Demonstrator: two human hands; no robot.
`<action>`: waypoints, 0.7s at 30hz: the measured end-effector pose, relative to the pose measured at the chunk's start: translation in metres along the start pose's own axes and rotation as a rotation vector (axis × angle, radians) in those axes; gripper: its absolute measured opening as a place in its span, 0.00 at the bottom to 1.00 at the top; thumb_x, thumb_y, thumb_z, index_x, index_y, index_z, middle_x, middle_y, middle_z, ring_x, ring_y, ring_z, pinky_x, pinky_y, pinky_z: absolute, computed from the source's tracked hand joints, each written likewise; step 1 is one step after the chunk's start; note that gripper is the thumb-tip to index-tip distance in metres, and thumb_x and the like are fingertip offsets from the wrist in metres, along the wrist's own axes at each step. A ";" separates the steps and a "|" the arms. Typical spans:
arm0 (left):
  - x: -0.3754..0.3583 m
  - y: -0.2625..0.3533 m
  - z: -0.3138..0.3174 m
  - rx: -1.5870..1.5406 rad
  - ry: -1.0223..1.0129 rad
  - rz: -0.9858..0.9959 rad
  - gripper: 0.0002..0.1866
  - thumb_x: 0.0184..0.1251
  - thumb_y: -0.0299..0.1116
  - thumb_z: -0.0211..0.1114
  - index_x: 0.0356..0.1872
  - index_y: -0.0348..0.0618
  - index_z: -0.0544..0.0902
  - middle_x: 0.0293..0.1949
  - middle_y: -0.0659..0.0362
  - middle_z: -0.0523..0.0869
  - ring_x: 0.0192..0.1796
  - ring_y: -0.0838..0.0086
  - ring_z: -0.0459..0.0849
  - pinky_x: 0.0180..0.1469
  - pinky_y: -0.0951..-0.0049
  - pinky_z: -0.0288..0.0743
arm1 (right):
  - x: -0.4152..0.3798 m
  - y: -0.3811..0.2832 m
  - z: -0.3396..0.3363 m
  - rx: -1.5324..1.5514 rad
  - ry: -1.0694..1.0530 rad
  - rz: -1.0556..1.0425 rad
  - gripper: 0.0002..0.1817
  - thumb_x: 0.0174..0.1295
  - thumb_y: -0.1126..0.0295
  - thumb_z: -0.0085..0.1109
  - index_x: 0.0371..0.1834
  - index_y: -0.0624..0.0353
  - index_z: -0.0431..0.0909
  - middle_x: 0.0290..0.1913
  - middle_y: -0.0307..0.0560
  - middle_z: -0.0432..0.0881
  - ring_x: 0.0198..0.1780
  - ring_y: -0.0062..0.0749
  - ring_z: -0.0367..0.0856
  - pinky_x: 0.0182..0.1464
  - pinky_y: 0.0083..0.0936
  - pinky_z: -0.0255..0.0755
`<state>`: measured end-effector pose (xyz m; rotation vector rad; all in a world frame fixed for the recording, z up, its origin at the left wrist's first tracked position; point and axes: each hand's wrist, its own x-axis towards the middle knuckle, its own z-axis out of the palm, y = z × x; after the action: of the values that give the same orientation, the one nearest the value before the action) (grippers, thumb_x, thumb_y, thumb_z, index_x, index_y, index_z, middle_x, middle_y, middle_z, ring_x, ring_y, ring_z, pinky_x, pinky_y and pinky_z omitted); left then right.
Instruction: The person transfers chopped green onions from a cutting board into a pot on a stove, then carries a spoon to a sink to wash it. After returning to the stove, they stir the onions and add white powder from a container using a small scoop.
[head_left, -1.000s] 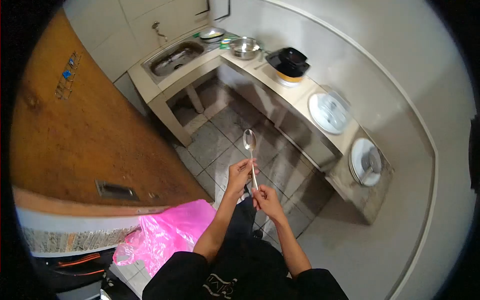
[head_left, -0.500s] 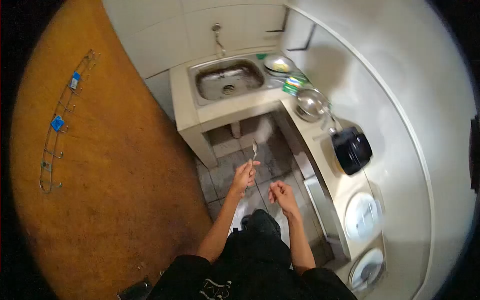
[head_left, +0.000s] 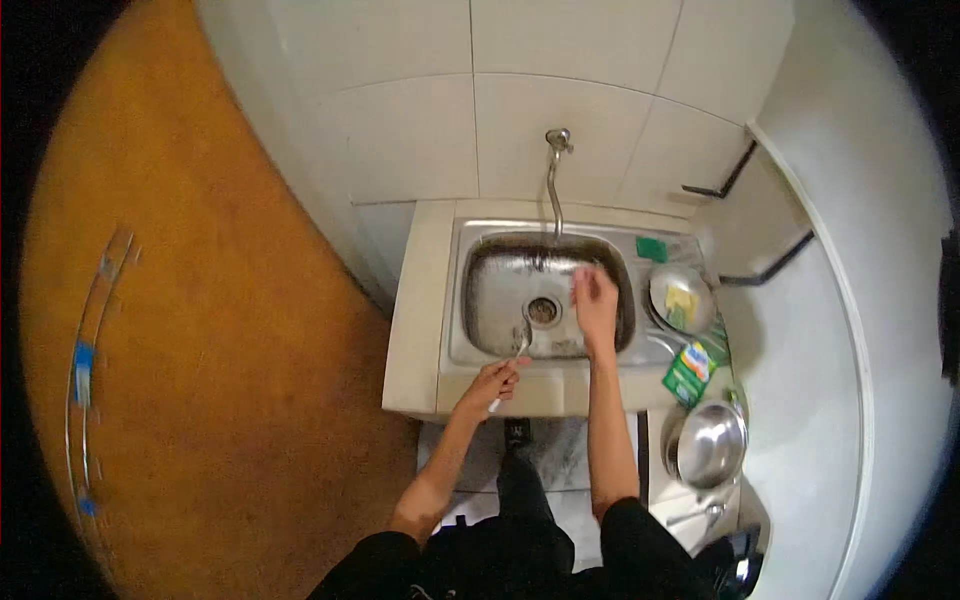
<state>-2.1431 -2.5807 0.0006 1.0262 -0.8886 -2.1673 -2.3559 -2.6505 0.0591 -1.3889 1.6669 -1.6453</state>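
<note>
A metal spoon point(head_left: 524, 342) is gripped in my left hand point(head_left: 488, 386), at the front rim of the sink. Its head points up over the basin, and the handle end shows below my fingers. My right hand point(head_left: 596, 293) is over the right half of the stainless steel sink point(head_left: 452, 345), reaching towards the faucet point(head_left: 553, 185). Motion blurs the fingers of that hand, which look drawn in. Dark stains mark the basin wall, and the round drain point(head_left: 542, 311) lies between my two hands.
Right of the basin sit a metal bowl point(head_left: 660, 285) with a yellow sponge point(head_left: 682, 305), a green pad point(head_left: 651, 248) and a green packet point(head_left: 690, 373). A metal pot point(head_left: 711, 445) stands on the side counter point(head_left: 662, 485). A brown panel point(head_left: 250, 330) rises on the left.
I have turned and stepped to the sink. Both hands went from above the floor to the sink, the right one reaching farther in. The spoon stayed in my left hand.
</note>
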 end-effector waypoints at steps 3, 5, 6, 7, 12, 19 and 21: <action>0.078 0.022 -0.005 -0.118 0.005 -0.055 0.19 0.74 0.41 0.50 0.57 0.40 0.73 0.22 0.70 0.62 0.20 0.86 0.57 0.20 0.84 0.55 | 0.145 0.002 0.041 -0.099 0.100 -0.084 0.17 0.62 0.62 0.55 0.46 0.65 0.75 0.36 0.57 0.81 0.40 0.50 0.79 0.43 0.38 0.70; 0.118 0.036 -0.006 -0.187 -0.031 -0.058 0.20 0.73 0.42 0.50 0.57 0.40 0.73 0.21 0.70 0.62 0.20 0.86 0.57 0.20 0.83 0.54 | 0.211 0.009 0.063 -0.166 0.127 -0.126 0.16 0.63 0.61 0.54 0.45 0.64 0.75 0.37 0.59 0.80 0.41 0.55 0.79 0.44 0.40 0.70; 0.127 0.043 -0.002 -0.193 -0.027 -0.055 0.20 0.73 0.42 0.50 0.57 0.40 0.73 0.21 0.70 0.62 0.20 0.86 0.57 0.20 0.83 0.54 | 0.229 0.006 0.071 -0.319 0.076 -0.087 0.15 0.64 0.62 0.52 0.43 0.64 0.74 0.36 0.60 0.80 0.39 0.57 0.78 0.43 0.42 0.70; 0.137 0.049 0.001 -0.150 0.016 -0.067 0.19 0.73 0.43 0.51 0.57 0.41 0.73 0.21 0.70 0.61 0.20 0.85 0.57 0.20 0.83 0.54 | 0.241 0.008 0.079 -0.477 0.021 -0.043 0.14 0.65 0.62 0.51 0.41 0.64 0.73 0.35 0.61 0.80 0.38 0.59 0.78 0.42 0.44 0.71; 0.190 0.069 0.002 -0.052 0.071 -0.071 0.18 0.73 0.44 0.49 0.53 0.42 0.75 0.21 0.70 0.64 0.20 0.84 0.58 0.20 0.81 0.56 | 0.270 0.029 0.080 -0.379 -0.003 -0.104 0.14 0.66 0.63 0.48 0.34 0.66 0.71 0.26 0.60 0.78 0.29 0.57 0.77 0.34 0.43 0.68; 0.240 0.072 0.008 0.128 0.020 0.052 0.18 0.75 0.42 0.47 0.53 0.39 0.73 0.18 0.66 0.69 0.19 0.83 0.66 0.21 0.79 0.63 | 0.310 0.115 0.062 -0.015 0.030 0.062 0.20 0.66 0.61 0.52 0.21 0.66 0.70 0.15 0.43 0.66 0.21 0.22 0.63 0.23 0.26 0.60; 0.250 0.073 0.012 0.087 0.108 0.046 0.13 0.76 0.38 0.45 0.48 0.40 0.71 0.17 0.65 0.71 0.16 0.82 0.68 0.18 0.77 0.66 | 0.295 0.119 0.060 0.023 0.006 0.087 0.19 0.68 0.60 0.50 0.23 0.63 0.71 0.16 0.39 0.67 0.19 0.20 0.64 0.21 0.22 0.59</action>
<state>-2.2725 -2.8022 -0.0465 1.1426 -0.9540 -2.0301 -2.4705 -2.9522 0.0375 -1.2837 1.6820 -1.6161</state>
